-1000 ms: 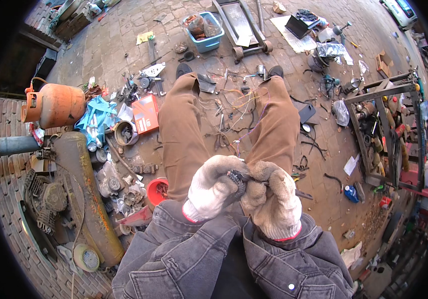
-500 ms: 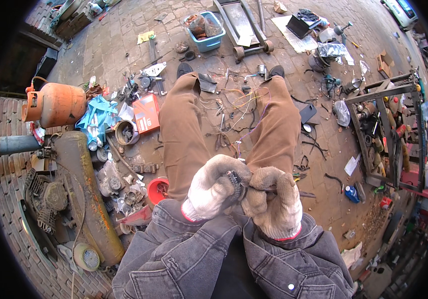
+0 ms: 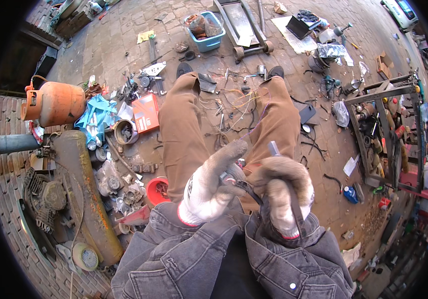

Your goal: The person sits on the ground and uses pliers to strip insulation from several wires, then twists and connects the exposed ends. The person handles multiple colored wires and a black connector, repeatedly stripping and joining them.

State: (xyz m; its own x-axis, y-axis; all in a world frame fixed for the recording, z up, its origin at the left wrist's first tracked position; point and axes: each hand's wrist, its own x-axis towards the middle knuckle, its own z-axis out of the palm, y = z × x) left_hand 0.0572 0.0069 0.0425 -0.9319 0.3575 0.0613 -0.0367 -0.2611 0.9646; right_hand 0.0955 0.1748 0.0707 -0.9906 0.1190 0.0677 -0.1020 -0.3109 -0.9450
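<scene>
My left hand [image 3: 206, 192], in a white knit glove with soiled fingertips, pinches a small dark piece [image 3: 246, 188] in front of my lap, with its forefinger raised. Just to its right, my right hand [image 3: 286, 192], similarly gloved and slightly blurred, is closed round a long dark strip-like tool [image 3: 296, 214] whose pale metal end [image 3: 274, 148] sticks up above the fingers. Beyond both hands, thin coloured wires [image 3: 239, 99] lie on the ground between my brown-trousered legs [image 3: 179, 129]. The exact kind of piece between my fingers is too hidden to tell.
An orange gas cylinder [image 3: 62, 104], a rusty tank [image 3: 84, 199], a red box [image 3: 145, 113] and a red bowl [image 3: 155, 194] lie left. A blue bin [image 3: 209, 42] and trolley frame [image 3: 234, 15] are ahead. A metal frame with parts [image 3: 383, 109] stands right.
My hands have drawn slightly apart. The left forefinger has straightened upward, and my right hand has shifted right and rotated, bringing the dark tool and its pale end into view.
</scene>
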